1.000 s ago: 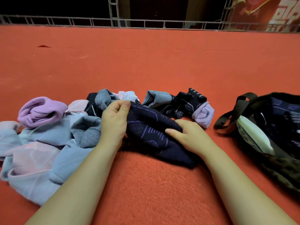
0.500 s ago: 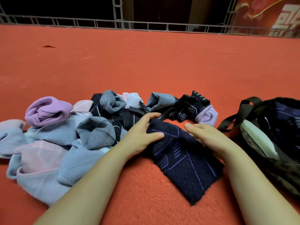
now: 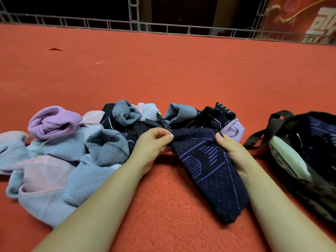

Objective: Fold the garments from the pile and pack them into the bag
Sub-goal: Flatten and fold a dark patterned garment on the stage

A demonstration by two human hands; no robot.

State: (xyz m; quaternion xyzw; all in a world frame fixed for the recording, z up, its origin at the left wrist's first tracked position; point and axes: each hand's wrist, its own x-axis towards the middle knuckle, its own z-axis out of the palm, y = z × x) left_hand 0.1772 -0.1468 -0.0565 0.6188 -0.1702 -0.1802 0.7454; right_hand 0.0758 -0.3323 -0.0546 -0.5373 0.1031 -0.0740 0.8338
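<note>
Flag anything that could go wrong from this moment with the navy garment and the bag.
1. Both the left hand and right hand pinch only the top edge of the navy garment; its lower part hangs loose and may unfold.
2. A black strap from the pile lies by the left fingers and could snag.
3. The bag already looks full; cramming may crumple the fold.

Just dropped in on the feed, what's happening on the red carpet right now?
A person is folding laundry. The left hand and right hand each pinch a top corner of a dark navy knit garment with purple line pattern lying on the red carpet. A pile of unfolded lilac, pale blue and striped garments sits to the left; the dark open tote bag, already holding some clothing, waits on the right.
</note>
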